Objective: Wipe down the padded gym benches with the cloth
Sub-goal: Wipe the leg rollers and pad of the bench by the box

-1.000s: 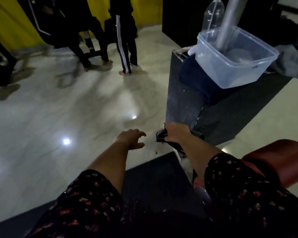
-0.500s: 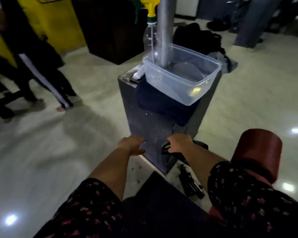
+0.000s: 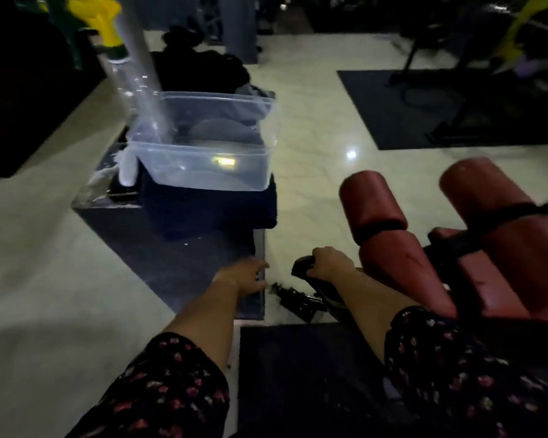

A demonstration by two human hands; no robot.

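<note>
Gripping dark cloth point(image 3: 303, 269) in curled right hand point(image 3: 331, 263), just left of red padded bench rollers point(image 3: 374, 200). Holding nothing in left hand point(image 3: 244, 275), fingers loosely spread, farther left. Beyond, also left of rollers: clear plastic tub point(image 3: 203, 167), yellow-capped spray bottle point(image 3: 122, 75).

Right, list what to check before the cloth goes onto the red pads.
1. Cloth held: the right hand grips the dark cloth. Ok.
2. Other hand free: the left hand is open and holds nothing. Ok.
3. Cloth on padding: it is left of the red pads, not touching them. Not ok.
4. Cloth damp: too dark to see. Cannot tell.
5. Pads within reach: they lie just right of the right hand, with nothing between. Ok.
</note>
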